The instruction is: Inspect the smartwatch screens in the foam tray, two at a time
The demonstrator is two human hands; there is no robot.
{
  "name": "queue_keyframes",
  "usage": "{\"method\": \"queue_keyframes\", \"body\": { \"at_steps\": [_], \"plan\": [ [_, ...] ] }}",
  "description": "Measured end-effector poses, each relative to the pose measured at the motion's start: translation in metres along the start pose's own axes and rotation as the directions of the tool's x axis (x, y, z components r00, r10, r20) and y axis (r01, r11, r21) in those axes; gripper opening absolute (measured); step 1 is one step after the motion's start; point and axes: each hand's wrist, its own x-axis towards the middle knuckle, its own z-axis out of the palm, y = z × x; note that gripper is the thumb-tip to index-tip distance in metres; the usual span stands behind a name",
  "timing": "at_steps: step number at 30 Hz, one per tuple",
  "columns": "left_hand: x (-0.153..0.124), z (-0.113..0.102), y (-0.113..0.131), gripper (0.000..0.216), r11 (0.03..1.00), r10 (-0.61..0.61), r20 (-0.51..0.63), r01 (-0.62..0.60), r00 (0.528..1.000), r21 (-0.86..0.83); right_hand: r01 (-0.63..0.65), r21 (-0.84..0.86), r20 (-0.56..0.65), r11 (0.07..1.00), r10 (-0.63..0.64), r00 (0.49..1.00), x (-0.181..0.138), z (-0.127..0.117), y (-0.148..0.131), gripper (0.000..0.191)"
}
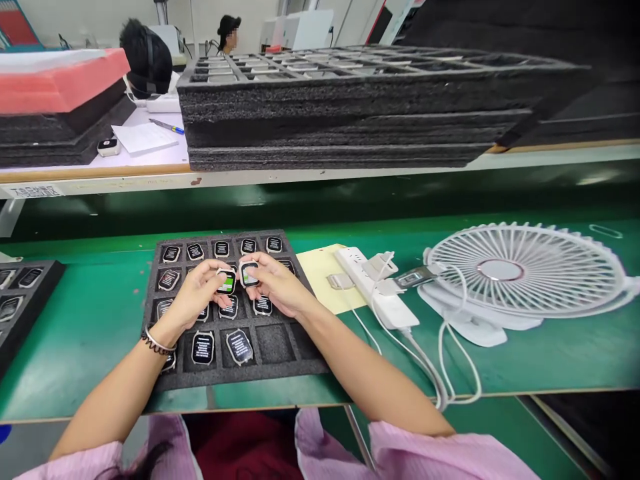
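My left hand (205,287) is closed around a smartwatch body (227,283) with no strap, its screen lit partly green. Beside it, my right hand (273,280) grips a second smartwatch (249,274), also showing green and white, with the thumb over the screen. Both are held above a black foam tray (300,367) on the green bench. Several more watches, such as one near the front (240,347), lie face up in its pockets with white text on dark screens. My hands hide some of the middle pockets.
A white power strip (377,287) with adapters and cables lies right of the tray, partly on yellow paper (320,260). Farther right is a white fan (500,270). Another foam tray (47,280) stands at left. Stacked foam trays (325,123) sit on the shelf; two people are beyond.
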Motion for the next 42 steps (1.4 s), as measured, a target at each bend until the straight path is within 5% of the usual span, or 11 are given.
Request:
{"method": "queue_keyframes", "body": {
  "at_steps": [7, 42],
  "plan": [
    [-0.0033, 0.0017, 0.0070, 0.038, 0.996, -0.080, -0.002, 0.080, 0.997, -0.049, -0.007, 0.076, -0.024, 0.997, 0.009, 1.000, -0.0009, -0.0021, 0.0011, 0.037],
    [-0.0028, -0.0024, 0.0041, 0.039, 0.995, -0.045, -0.013, 0.044, 0.999, -0.092, 0.081, 0.031, 0.072, 0.996, -0.083, 0.994, -0.0050, -0.0021, 0.0013, 0.036]
  ]
}}
